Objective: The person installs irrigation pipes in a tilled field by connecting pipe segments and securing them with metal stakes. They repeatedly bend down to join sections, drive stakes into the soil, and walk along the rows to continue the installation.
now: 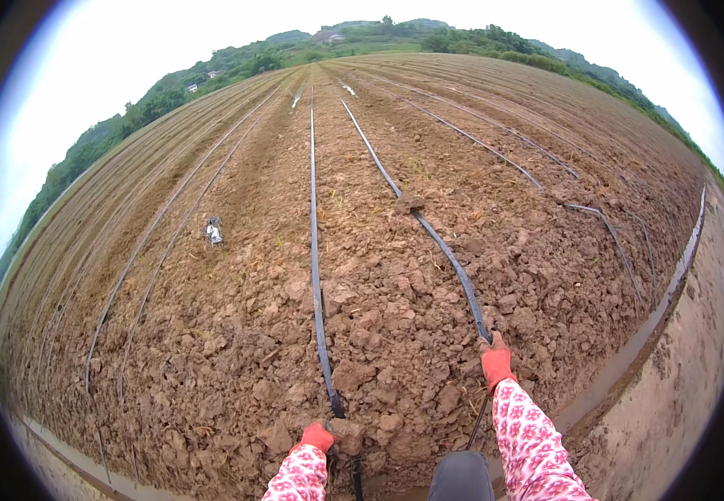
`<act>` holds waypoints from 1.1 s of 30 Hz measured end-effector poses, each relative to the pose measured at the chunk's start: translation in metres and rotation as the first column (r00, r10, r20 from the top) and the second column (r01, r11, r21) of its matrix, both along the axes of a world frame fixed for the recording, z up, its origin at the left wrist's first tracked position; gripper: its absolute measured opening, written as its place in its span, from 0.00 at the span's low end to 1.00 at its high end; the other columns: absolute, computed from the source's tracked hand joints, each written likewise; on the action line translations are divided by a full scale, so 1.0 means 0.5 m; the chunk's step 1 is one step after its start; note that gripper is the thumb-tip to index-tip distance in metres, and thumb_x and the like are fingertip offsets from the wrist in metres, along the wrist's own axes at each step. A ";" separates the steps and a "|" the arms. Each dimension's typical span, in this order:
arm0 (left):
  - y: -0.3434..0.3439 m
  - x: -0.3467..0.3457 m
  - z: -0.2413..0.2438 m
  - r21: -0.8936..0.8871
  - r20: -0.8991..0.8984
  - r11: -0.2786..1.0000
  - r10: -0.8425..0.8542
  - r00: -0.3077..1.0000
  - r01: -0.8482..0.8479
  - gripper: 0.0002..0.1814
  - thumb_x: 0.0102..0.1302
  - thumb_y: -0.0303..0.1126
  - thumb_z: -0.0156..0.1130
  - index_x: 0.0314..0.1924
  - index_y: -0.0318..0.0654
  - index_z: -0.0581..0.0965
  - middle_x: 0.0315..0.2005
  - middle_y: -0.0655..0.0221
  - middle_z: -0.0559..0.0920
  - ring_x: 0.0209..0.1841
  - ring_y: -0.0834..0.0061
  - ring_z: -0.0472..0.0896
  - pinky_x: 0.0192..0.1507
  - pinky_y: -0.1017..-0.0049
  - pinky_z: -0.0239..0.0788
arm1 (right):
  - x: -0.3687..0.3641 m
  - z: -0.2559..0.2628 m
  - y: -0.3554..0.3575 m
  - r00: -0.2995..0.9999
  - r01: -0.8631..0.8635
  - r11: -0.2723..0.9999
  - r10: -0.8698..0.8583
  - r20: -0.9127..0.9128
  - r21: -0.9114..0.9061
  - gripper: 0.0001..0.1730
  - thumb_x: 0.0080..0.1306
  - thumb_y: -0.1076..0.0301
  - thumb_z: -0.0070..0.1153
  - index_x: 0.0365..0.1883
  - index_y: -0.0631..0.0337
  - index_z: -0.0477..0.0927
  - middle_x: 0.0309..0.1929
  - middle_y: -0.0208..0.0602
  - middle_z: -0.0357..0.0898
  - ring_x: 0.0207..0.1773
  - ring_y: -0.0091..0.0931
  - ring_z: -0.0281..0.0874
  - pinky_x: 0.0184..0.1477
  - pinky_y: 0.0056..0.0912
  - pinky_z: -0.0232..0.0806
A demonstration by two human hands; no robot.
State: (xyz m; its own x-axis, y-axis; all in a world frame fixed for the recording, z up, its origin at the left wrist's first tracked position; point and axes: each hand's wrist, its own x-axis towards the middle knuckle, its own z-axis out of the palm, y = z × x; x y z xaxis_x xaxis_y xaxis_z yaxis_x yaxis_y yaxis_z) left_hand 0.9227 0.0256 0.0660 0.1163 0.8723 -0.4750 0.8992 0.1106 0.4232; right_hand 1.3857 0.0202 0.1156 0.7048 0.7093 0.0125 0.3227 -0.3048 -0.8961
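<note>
My right hand [496, 363], in a red glove, grips the near part of a flat black irrigation hose [456, 266]. From there the hose curves up and away over the loose brown soil. My left hand [313, 436], also red-gloved, is low on the bed and touches a soil clod [347, 435]; its fingers are mostly hidden. A second flat black hose [315, 275] runs straight down the bed and passes under that clod. Its dark lower piece [357, 477] shows below. A thin dark tube [478, 419] hangs below my right hand.
A clod [409, 203] lies across the right hose. More hoses [168, 206] line the beds on both sides. A crumpled silver-and-black wrapper [214, 231] lies on the soil to the left. A muddy water channel [612, 372] borders a pale path [669, 376]. My knee [462, 477] shows below.
</note>
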 end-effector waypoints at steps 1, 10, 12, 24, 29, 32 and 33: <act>-0.003 0.001 0.006 -0.001 -0.012 1.000 0.010 1.000 -0.010 0.22 0.48 0.42 0.62 0.40 0.36 0.76 0.40 0.48 0.78 0.48 0.52 0.74 0.49 0.64 0.66 | -0.023 0.008 0.003 0.995 -0.072 0.995 0.076 0.057 -0.064 0.14 0.59 0.65 0.52 0.43 0.57 0.72 0.27 0.44 0.74 0.31 0.37 0.73 0.34 0.36 0.63; -0.011 0.009 0.030 0.028 -0.031 0.999 0.022 0.999 -0.021 0.23 0.49 0.43 0.61 0.42 0.35 0.75 0.42 0.48 0.77 0.50 0.53 0.73 0.51 0.64 0.65 | -0.287 0.178 0.100 0.822 -0.499 0.839 0.538 0.186 -0.218 0.19 0.56 0.62 0.51 0.46 0.53 0.68 0.24 0.51 0.72 0.31 0.45 0.72 0.32 0.41 0.63; -0.011 0.010 0.033 0.024 -0.017 0.999 0.030 0.999 -0.029 0.24 0.49 0.44 0.62 0.43 0.35 0.75 0.43 0.48 0.76 0.50 0.53 0.73 0.51 0.63 0.65 | -0.322 0.228 0.117 0.760 -0.528 0.813 0.582 0.291 -0.247 0.20 0.58 0.60 0.52 0.49 0.52 0.68 0.27 0.50 0.74 0.31 0.44 0.72 0.33 0.40 0.64; -0.007 0.009 0.012 0.004 -0.017 1.000 0.021 1.000 -0.021 0.26 0.48 0.45 0.64 0.42 0.33 0.74 0.42 0.47 0.77 0.49 0.52 0.73 0.51 0.62 0.65 | -0.352 0.365 0.085 0.832 -0.548 0.833 0.534 0.150 0.076 0.16 0.57 0.67 0.54 0.44 0.55 0.69 0.27 0.44 0.73 0.26 0.36 0.71 0.31 0.31 0.63; -0.001 -0.017 -0.045 0.076 -0.023 0.997 0.019 1.000 -0.017 0.25 0.48 0.45 0.65 0.41 0.36 0.74 0.42 0.49 0.77 0.49 0.53 0.74 0.50 0.63 0.65 | -0.343 0.409 0.075 0.873 -0.394 0.788 0.481 -0.075 0.474 0.14 0.56 0.74 0.53 0.42 0.57 0.69 0.24 0.34 0.72 0.23 0.22 0.68 0.29 0.24 0.62; 0.001 0.020 0.029 -0.013 0.030 1.000 0.012 0.999 -0.012 0.24 0.48 0.46 0.65 0.40 0.36 0.74 0.42 0.49 0.77 0.49 0.53 0.73 0.50 0.64 0.65 | -0.333 0.440 0.023 0.859 -0.511 0.794 0.478 0.181 0.328 0.14 0.57 0.75 0.52 0.42 0.57 0.69 0.26 0.33 0.72 0.24 0.19 0.68 0.28 0.22 0.63; -0.002 -0.003 0.021 0.012 0.005 1.000 0.029 1.000 -0.029 0.24 0.48 0.46 0.65 0.39 0.36 0.74 0.41 0.49 0.77 0.49 0.53 0.74 0.49 0.64 0.65 | -0.344 0.428 0.017 0.821 -0.568 0.771 0.506 0.266 0.287 0.14 0.57 0.74 0.52 0.42 0.57 0.69 0.26 0.33 0.72 0.23 0.19 0.68 0.28 0.22 0.63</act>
